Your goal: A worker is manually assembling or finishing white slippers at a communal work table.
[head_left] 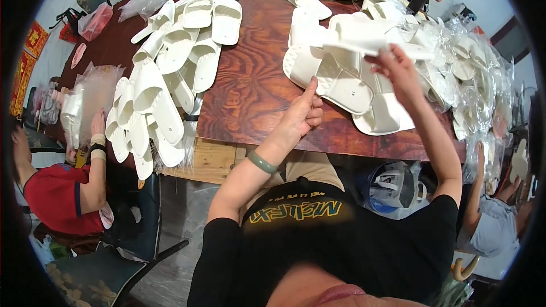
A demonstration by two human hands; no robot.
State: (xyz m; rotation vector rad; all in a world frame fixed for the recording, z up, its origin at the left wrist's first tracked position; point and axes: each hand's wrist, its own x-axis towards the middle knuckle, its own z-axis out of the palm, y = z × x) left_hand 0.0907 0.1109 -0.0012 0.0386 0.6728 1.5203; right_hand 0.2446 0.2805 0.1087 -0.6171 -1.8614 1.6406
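Observation:
My right hand (398,71) is raised over the dark wooden table (250,91) and grips a white slide slipper (369,37), held above a pile of white slippers (341,85). My left hand (301,113) hovers at the near edge of that pile with fingers curled and thumb up, touching or nearly touching a white slipper lying sole-up. It holds nothing that I can see. A green bangle sits on my left wrist.
A long heap of white slippers (165,79) covers the table's left side. Clear plastic bags (472,79) are piled at the right. A person in a red shirt (57,193) sits at left, another in grey (495,222) at right, others at the far end.

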